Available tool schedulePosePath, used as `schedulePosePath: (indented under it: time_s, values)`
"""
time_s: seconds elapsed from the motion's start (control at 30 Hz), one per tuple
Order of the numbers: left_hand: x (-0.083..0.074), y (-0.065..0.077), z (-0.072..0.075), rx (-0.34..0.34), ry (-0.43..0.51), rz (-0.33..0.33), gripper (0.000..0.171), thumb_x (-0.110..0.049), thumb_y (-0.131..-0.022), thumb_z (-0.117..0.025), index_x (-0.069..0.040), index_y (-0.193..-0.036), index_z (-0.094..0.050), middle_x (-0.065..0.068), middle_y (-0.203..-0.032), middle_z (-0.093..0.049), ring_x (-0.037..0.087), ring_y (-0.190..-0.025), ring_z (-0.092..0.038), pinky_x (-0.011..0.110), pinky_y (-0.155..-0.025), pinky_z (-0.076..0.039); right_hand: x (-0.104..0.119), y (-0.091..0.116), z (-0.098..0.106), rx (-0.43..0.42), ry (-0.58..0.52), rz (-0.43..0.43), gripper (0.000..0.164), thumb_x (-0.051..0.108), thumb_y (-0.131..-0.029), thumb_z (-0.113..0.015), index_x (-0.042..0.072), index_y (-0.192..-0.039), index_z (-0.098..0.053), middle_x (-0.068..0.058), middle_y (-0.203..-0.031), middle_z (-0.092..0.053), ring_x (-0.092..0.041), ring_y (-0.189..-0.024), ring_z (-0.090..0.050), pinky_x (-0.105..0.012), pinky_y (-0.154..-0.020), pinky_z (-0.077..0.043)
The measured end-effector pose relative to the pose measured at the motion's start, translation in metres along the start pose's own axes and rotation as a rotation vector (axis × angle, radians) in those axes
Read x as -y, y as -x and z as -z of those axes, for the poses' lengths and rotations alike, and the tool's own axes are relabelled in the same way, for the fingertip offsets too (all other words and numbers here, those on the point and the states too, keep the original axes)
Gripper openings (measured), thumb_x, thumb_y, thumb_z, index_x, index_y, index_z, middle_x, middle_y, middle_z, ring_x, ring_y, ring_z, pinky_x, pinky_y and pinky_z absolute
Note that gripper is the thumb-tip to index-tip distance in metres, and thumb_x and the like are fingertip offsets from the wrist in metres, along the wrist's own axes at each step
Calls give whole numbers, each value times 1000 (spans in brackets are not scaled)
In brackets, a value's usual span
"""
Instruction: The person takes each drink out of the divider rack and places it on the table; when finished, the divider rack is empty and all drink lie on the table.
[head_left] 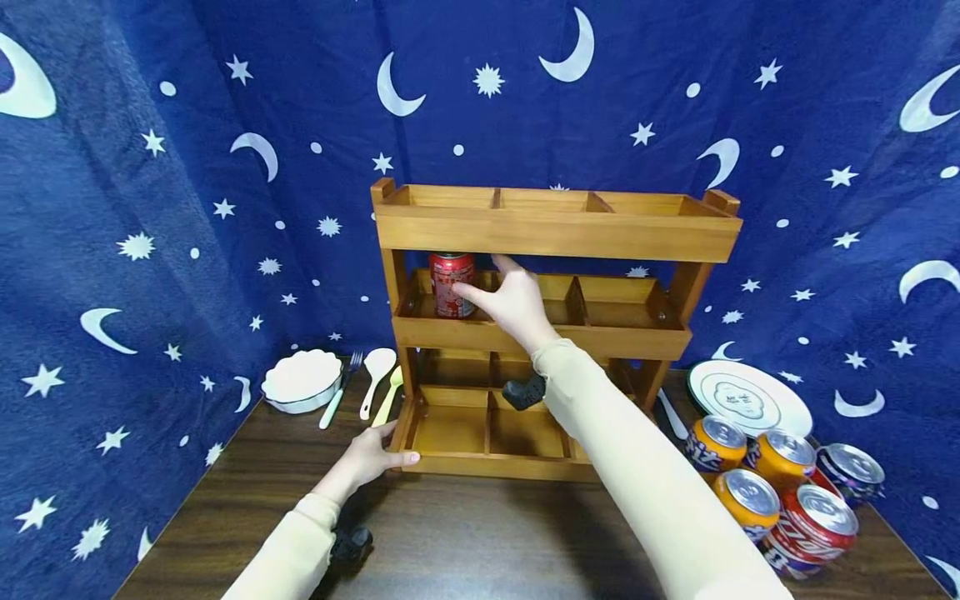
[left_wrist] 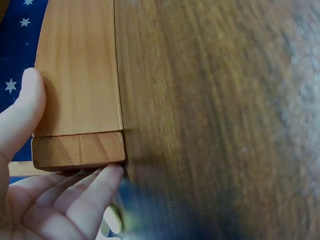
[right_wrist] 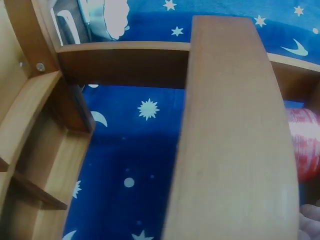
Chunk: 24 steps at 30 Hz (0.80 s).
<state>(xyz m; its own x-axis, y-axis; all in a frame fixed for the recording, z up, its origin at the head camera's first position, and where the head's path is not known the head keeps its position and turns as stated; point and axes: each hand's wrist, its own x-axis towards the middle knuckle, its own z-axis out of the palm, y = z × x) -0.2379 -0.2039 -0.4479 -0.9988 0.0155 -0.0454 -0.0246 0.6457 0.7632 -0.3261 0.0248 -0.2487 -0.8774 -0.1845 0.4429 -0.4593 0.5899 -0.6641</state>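
A three-tier wooden rack stands on the table, its tiers split into compartments. In the left compartment of the middle tier, a red soda can stands upright. My right hand reaches in beside it, thumb overlapping the can's front and forefinger stretched out to its right. The right wrist view shows part of the red can behind a wooden board, with fingertips at the frame's edge. My left hand grips the rack's lower left corner. In the left wrist view, its thumb and fingers lie on either side of that corner.
To the left lie a white scalloped dish, a fork, a white spoon and a yellow-green utensil. A plate, a knife and several soda cans are on the right. A starry blue cloth hangs behind.
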Motion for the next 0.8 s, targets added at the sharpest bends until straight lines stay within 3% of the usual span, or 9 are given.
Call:
schedulePosePath:
  time_s: [0.03,0.07,0.13,0.27,0.37,0.6,0.8]
  values:
    - [0,0,0,-1,-1,0,83,-39,-62,-76,1,-127,-43,22,-115,-56,31,-103,-55,44,-86,-43,3,-4,-2,4,9,-8,93,69,-64,-56,12,-134,-36,-14,-115,-59,-27,-82,-58,-35,-78,-47]
    - [0,0,0,-2,0,0,84,-39,-62,-76,1,-127,-43,22,-115,-56,31,-104,-55,44,-87,-43,5,-7,-4,-1,23,-7,91,69,-64,-57,11,-132,-39,-14,-112,-60,-27,-95,-57,-35,-81,-47]
    - [0,-1,0,-1,-1,-2,84,-39,-62,-76,2,-128,-43,23,-116,-55,32,-105,-54,45,-87,-43,9,-13,-8,-17,14,-2,85,66,-64,-59,10,-127,-46,-8,-126,-52,-25,-118,-44,-36,-95,-39]
    - [0,0,0,-2,4,10,82,-37,-63,-76,0,-128,-43,21,-117,-55,31,-105,-54,44,-87,-43,13,-17,-19,-16,-50,23,66,58,-66,-65,15,-114,-55,-1,-108,-63,-15,-99,-58,-28,-84,-46]
    - [-1,1,0,-3,-2,14,82,-37,-62,-77,0,-128,-44,22,-117,-55,31,-106,-54,45,-87,-43,15,-17,-24,-14,-77,30,60,55,-66,-67,16,-110,-55,2,-99,-64,-11,-88,-61,-25,-76,-49]
    - [-3,0,-1,11,-13,12,85,-41,-62,-76,-1,-128,-43,22,-120,-53,34,-109,-51,46,-88,-42,14,-20,-27,-97,-42,61,51,48,-68,-68,15,-106,-58,0,-96,-65,-11,-83,-62,-24,-72,-49]
    - [1,0,2,3,-2,12,84,-40,-61,-76,0,-128,-43,23,-118,-54,34,-107,-52,45,-87,-43,9,-9,-27,-131,-100,99,47,50,-66,-69,22,-103,-59,7,-93,-67,-4,-81,-61,-21,-71,-49]
